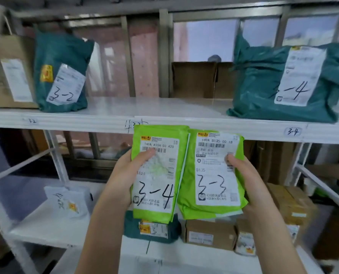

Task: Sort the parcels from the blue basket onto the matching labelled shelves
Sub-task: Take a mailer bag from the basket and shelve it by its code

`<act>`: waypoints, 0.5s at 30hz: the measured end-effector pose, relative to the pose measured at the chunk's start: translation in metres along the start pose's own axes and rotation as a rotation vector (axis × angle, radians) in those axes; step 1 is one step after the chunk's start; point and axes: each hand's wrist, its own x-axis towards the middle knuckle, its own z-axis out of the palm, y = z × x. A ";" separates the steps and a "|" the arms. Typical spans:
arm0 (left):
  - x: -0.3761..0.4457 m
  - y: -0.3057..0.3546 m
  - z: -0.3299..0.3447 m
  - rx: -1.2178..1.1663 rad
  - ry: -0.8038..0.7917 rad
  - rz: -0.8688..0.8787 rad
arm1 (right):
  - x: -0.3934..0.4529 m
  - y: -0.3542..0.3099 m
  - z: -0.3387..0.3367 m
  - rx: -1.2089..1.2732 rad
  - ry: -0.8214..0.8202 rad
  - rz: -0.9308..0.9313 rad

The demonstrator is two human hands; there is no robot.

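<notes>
I hold two light-green parcels upright side by side in front of a white shelf. My left hand (128,175) grips the parcel marked 3-4 (160,210), thumb across its label. My right hand (245,175) grips the parcel marked 3-3 (188,186), thumb on its label's right edge. The upper shelf's front edge (204,125) carries handwritten marks: 3-2 at the left, a scribbled mark at the middle, a circled 3-4 (292,132) at the right. The blue basket is out of view.
On the upper shelf a dark-green bag marked 3-2 (62,72) stands beside a brown box (8,72) at the left, and a dark-green bag marked 3-4 (289,82) lies at the right. The lower shelf (50,228) holds a white bag, a green parcel and several cardboard boxes.
</notes>
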 end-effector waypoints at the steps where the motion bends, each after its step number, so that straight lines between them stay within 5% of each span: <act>1: 0.002 0.008 0.000 -0.006 -0.008 0.008 | 0.004 -0.004 0.006 0.007 -0.006 -0.012; 15: 0.017 0.047 -0.022 -0.044 -0.010 0.043 | 0.056 -0.055 0.051 -0.110 0.017 -0.074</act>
